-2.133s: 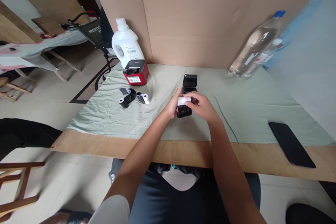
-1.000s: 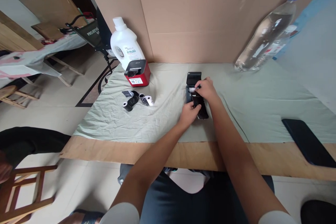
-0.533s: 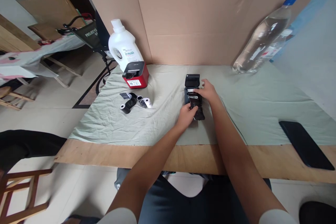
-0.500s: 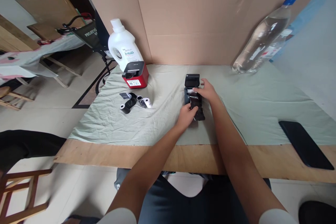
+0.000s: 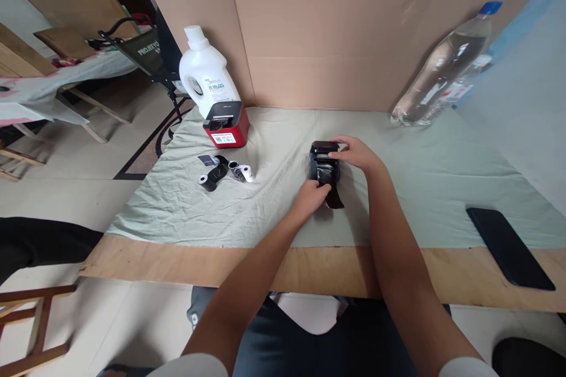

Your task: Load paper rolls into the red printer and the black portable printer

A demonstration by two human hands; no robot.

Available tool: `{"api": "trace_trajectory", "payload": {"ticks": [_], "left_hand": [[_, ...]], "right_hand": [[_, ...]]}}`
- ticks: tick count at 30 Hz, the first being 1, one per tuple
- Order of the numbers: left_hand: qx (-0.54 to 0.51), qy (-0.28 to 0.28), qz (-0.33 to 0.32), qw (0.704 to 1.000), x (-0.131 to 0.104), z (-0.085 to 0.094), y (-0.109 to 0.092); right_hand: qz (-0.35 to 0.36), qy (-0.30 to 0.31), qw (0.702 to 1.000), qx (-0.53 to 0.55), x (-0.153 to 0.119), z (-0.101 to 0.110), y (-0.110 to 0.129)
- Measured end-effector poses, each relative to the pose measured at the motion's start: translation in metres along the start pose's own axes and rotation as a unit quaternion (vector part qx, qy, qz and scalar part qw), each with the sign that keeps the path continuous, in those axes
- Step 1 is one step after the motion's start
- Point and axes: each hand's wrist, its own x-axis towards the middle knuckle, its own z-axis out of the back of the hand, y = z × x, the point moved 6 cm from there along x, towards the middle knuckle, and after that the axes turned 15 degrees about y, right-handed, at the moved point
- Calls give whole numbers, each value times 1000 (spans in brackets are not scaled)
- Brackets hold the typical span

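Note:
A small dark portable printer (image 5: 314, 166) lies on the cloth in front of me, its hinged lid (image 5: 325, 146) partly raised at the far end. Out of its near end hangs a glossy black paper strip (image 5: 335, 199). My left hand (image 5: 313, 196) is closed around the near left of the printer, thumb pressing on the strip. From the right, my right hand (image 5: 356, 153) grips the lid between thumb and fingers. Its far fingertips are partly hidden behind the lid.
Left on the cloth are several paper rolls (image 5: 207, 182), a red and black box-shaped device (image 5: 234, 129) and a white detergent bottle (image 5: 207, 76). Clear bottles (image 5: 446, 59) lean at the back right against a cardboard wall (image 5: 327, 29). A black phone (image 5: 508, 247) lies near the front edge.
The lid, which stood open away from the body, has tilted down toward the printer with my right hand on it. The left hand stays at the near end.

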Motion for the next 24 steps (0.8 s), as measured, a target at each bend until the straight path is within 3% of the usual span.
{"api": "trace_trajectory", "payload": {"ticks": [4, 8, 16, 24], "left_hand": [[13, 27, 20, 999, 0, -6, 2], [23, 35, 18, 999, -3, -8, -3], [35, 28, 25, 999, -8, -8, -7], [30, 59, -32, 997, -12, -13, -21]], "right_hand": [[-12, 56, 998, -37, 0, -7, 8], [-33, 43, 998, -8, 6, -12, 5], [-157, 64, 984, 48, 4, -22, -5], [-159, 37, 985, 52, -1, -22, -4]]}}
